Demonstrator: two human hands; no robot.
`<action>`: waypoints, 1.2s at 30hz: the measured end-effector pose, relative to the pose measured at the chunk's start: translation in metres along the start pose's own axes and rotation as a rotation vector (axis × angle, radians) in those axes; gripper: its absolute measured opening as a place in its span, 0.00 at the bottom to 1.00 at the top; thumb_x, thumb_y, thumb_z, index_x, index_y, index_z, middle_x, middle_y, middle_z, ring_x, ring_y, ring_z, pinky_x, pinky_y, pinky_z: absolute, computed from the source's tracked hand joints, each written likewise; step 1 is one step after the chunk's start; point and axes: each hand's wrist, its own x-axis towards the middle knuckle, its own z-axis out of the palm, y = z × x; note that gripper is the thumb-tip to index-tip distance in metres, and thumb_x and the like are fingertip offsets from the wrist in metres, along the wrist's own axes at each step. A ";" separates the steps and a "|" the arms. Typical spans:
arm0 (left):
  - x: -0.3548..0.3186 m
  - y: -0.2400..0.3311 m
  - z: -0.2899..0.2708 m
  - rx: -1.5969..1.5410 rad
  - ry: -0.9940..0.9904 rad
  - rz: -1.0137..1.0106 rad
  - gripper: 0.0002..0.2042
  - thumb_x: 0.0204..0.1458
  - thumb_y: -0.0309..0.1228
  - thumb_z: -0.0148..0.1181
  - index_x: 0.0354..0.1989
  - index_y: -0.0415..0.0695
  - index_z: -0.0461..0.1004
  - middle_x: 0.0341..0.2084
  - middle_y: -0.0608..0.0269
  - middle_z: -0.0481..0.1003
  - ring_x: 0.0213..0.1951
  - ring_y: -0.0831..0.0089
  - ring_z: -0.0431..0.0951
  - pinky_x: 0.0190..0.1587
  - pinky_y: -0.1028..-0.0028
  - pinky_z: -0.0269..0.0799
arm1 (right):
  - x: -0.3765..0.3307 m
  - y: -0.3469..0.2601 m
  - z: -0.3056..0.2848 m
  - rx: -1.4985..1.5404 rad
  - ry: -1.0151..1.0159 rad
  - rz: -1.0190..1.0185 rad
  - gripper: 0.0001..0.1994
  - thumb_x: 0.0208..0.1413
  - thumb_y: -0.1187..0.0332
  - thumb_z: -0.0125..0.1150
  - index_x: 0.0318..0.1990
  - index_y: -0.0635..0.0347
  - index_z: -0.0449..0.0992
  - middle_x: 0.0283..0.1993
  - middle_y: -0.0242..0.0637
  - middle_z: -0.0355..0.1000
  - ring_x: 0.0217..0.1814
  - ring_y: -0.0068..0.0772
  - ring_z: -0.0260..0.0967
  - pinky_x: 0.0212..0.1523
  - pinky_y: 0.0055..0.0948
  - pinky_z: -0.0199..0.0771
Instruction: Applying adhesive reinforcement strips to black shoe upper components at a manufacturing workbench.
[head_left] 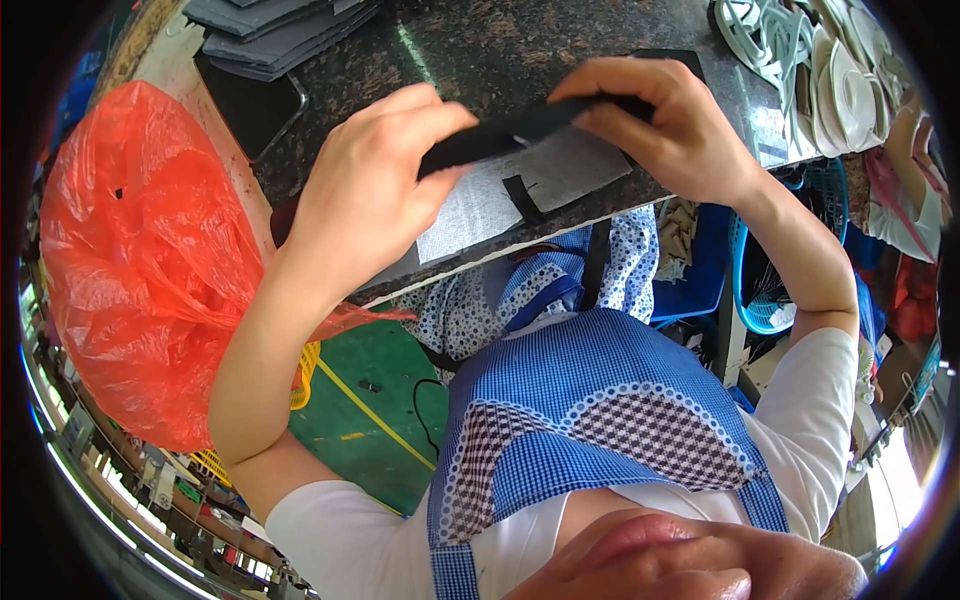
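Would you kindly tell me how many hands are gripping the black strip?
2: the left hand pinches the black strip at its left end, the right hand at its right end.

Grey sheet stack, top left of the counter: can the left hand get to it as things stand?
Probably yes: open counter lies between the left hand and grey sheet stack, but that hand pinches a black strip.

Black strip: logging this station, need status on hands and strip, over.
Left hand and right hand each pinch an end of the black strip. Strip held above grey sheet on table. Nothing in the way.
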 end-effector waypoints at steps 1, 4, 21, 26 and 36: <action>-0.007 -0.004 -0.002 -0.046 -0.004 0.068 0.12 0.45 0.17 0.66 0.40 0.33 0.80 0.32 0.55 0.74 0.37 0.56 0.79 0.41 0.65 0.73 | -0.001 0.003 0.000 0.002 -0.005 0.000 0.10 0.61 0.72 0.64 0.47 0.65 0.82 0.37 0.40 0.80 0.36 0.32 0.75 0.40 0.32 0.76; -0.020 0.002 0.007 0.403 0.097 0.322 0.11 0.45 0.21 0.65 0.39 0.39 0.83 0.30 0.62 0.74 0.34 0.65 0.77 0.35 0.69 0.74 | -0.005 0.000 0.005 -0.264 -0.142 -0.410 0.12 0.49 0.70 0.69 0.43 0.58 0.84 0.45 0.34 0.82 0.51 0.43 0.72 0.52 0.41 0.76; -0.066 -0.030 -0.020 0.309 0.033 0.123 0.12 0.44 0.20 0.64 0.40 0.39 0.77 0.34 0.58 0.73 0.39 0.57 0.79 0.40 0.62 0.76 | 0.018 -0.026 0.060 -0.470 -0.105 -0.434 0.26 0.47 0.72 0.66 0.57 0.63 0.78 0.55 0.39 0.72 0.52 0.42 0.73 0.52 0.35 0.79; -0.085 -0.030 -0.007 0.685 0.118 0.400 0.12 0.48 0.24 0.62 0.42 0.40 0.82 0.35 0.61 0.78 0.39 0.67 0.81 0.41 0.69 0.79 | 0.022 -0.029 0.051 -0.603 -0.266 -0.556 0.28 0.50 0.69 0.63 0.63 0.59 0.77 0.67 0.36 0.70 0.51 0.36 0.71 0.52 0.33 0.78; -0.117 -0.024 -0.022 0.653 0.023 0.130 0.23 0.45 0.29 0.65 0.53 0.44 0.80 0.49 0.57 0.73 0.54 0.58 0.76 0.52 0.62 0.75 | 0.035 -0.048 0.060 -0.713 -0.450 -0.591 0.27 0.45 0.63 0.68 0.57 0.56 0.80 0.70 0.23 0.70 0.48 0.33 0.70 0.44 0.31 0.78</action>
